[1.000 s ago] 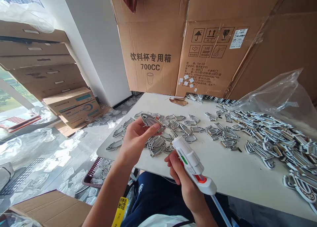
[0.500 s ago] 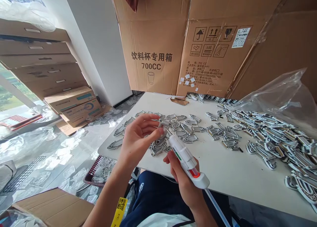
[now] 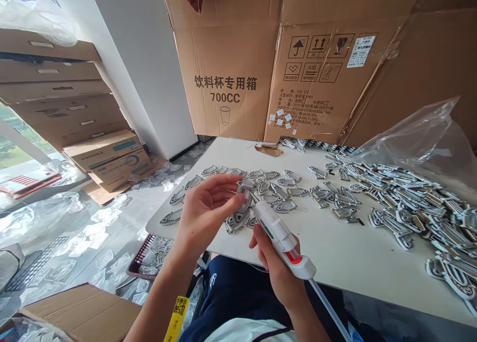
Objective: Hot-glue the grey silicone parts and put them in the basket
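Note:
My left hand (image 3: 206, 205) pinches a small grey-and-clear frame piece (image 3: 245, 187) between thumb and fingers, above the white table. In my right hand (image 3: 278, 265) is a white pen-shaped glue gun (image 3: 274, 225) with a red part near its rear and a translucent stick (image 3: 330, 309) trailing from its back end. Its thin metal tip is at the held piece; whether they touch I cannot tell. Beneath and behind my hands lie several similar grey pointed frames (image 3: 285, 193), some piled under my left fingers and partly hidden.
A large heap of grey-and-white pieces (image 3: 417, 208) covers the table's right side, beside a clear plastic bag (image 3: 421, 133). Cardboard (image 3: 227, 53) stands along the back. A dark red basket (image 3: 139, 257) of pieces sits below the left edge, near cartons (image 3: 108, 158) and scattered plastic.
The view has shifted slightly. My left hand and the held piece have turned a little, showing more of the piece. The glue gun's tip stays close to it.

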Available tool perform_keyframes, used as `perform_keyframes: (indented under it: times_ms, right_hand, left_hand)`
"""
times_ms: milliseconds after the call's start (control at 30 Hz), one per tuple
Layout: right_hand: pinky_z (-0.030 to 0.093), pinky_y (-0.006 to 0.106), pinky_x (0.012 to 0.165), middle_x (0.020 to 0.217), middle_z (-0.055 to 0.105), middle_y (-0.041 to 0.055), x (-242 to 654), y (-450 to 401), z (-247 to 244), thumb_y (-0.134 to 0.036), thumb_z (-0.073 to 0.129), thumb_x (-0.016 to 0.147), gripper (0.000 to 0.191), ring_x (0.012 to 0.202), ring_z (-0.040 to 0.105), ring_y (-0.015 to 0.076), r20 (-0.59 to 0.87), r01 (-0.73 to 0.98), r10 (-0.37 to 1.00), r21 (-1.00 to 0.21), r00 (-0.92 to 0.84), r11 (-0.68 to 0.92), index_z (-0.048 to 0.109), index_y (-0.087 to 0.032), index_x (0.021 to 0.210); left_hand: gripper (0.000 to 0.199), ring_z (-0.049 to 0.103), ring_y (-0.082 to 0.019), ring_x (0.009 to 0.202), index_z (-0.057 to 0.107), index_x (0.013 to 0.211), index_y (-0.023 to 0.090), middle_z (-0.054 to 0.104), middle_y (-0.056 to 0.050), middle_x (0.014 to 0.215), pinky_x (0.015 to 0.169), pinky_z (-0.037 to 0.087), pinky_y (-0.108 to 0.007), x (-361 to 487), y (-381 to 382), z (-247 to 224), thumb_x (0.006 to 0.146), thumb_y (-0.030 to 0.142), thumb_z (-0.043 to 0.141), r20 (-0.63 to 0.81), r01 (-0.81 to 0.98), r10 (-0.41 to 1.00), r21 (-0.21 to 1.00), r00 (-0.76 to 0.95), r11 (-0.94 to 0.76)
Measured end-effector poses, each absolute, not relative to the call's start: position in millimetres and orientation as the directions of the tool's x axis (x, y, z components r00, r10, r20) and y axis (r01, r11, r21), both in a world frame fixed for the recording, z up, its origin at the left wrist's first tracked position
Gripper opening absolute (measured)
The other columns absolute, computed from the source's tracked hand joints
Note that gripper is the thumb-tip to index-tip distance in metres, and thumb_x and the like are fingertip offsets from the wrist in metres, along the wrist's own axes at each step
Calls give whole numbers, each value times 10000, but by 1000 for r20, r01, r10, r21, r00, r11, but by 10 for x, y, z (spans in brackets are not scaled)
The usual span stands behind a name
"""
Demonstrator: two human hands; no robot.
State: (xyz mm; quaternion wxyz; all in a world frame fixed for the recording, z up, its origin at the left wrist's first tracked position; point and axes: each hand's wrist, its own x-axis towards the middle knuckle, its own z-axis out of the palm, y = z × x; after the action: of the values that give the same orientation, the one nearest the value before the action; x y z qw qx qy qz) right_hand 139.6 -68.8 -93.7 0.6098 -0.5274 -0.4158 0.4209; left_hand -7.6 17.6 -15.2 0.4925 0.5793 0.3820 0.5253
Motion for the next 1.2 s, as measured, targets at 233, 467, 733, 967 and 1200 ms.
perform_keyframes:
  times_ms: [233, 467, 733, 967, 1200]
  right_hand:
    - [285, 316, 495, 472, 455, -65, 1430, -700, -942, -702, 760, 1049, 556, 458, 354, 127, 92, -59, 964, -992, 248, 110, 709, -238, 746]
    - [250, 317, 514, 605, 557, -40, 1431, -703, -943, -654, 779, 1059, 531, 488, 380, 107, 80, -117, 967, -987, 240, 111, 683, -225, 761]
    - [259, 304, 511, 535, 419, -70, 1422, -726, -1007, -653, 789, 1044, 609, 503, 327, 107, 27, -138, 963, -988, 270, 66, 574, -233, 659]
    - [261, 298, 508, 550, 417, -59, 1428, -729, -1042, -653, 802, 1028, 611, 532, 350, 120, 0, -143, 960, -989, 279, 42, 574, -236, 644]
    - [254, 292, 514, 585, 459, -40, 1419, -737, -1025, -687, 812, 1001, 632, 560, 363, 122, 0, -157, 955, -986, 296, 49, 574, -227, 638]
  left_hand:
    - [290, 839, -173, 905, 919, 1115, 251, 868, -29, 939, 815, 710, -214, -72, 161, -152, 832, 236, 977, 265, -65, 951, 964, 161, -257]
    - [286, 843, -172, 905, 921, 1109, 276, 873, -20, 938, 823, 716, -220, -69, 162, -161, 830, 234, 967, 269, -65, 948, 963, 169, -262]
    - [295, 844, -183, 904, 918, 1115, 258, 867, -28, 934, 822, 727, -238, -50, 151, -185, 825, 248, 968, 269, -75, 949, 963, 167, -260]
    - [289, 845, -180, 922, 916, 1122, 286, 875, -21, 955, 830, 720, -238, -41, 138, -193, 838, 256, 961, 279, -46, 947, 960, 159, -275]
    - [287, 859, -208, 936, 911, 1136, 280, 875, -28, 970, 847, 742, -285, -50, 113, -195, 854, 253, 953, 300, -14, 943, 954, 146, -301]
